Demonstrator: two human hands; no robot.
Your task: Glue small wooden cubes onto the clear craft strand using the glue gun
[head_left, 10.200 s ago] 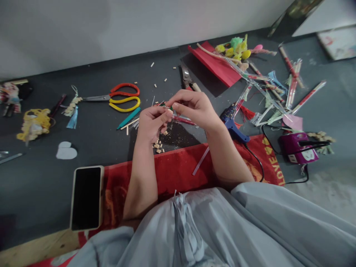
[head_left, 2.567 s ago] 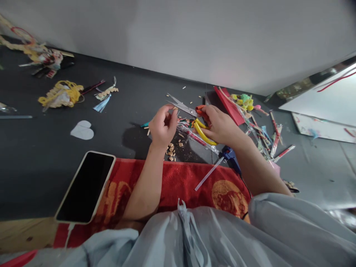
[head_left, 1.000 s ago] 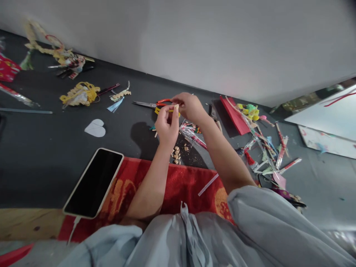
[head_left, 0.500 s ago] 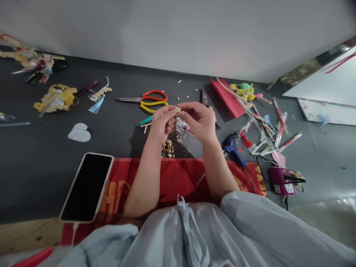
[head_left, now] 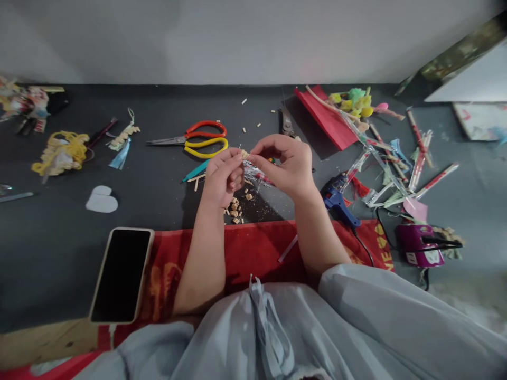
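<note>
My left hand (head_left: 222,177) and my right hand (head_left: 285,163) meet above the dark work surface (head_left: 158,211), fingertips pinched together on a small tan wooden piece (head_left: 244,154). A thin needle-like tip sticks up by that piece. Just below the hands lie a crinkled clear wrapper with a red stick (head_left: 255,177) and a heap of small tan wooden bits (head_left: 234,207). The red-and-yellow scissors (head_left: 198,140) rest flat on the surface, beyond my left hand.
A phone (head_left: 121,274) lies face up at the near left on a red cloth (head_left: 253,248). A blue glue gun (head_left: 338,198), a purple device (head_left: 420,245), red paper (head_left: 322,116) and several wrapped sticks sit right. Yellow yarn (head_left: 59,153) and a tassel lie left.
My right hand used the scissors, laid them back on the surface, then returned to my left hand. Both now pinch the small wooden piece. The view shifted slightly.
</note>
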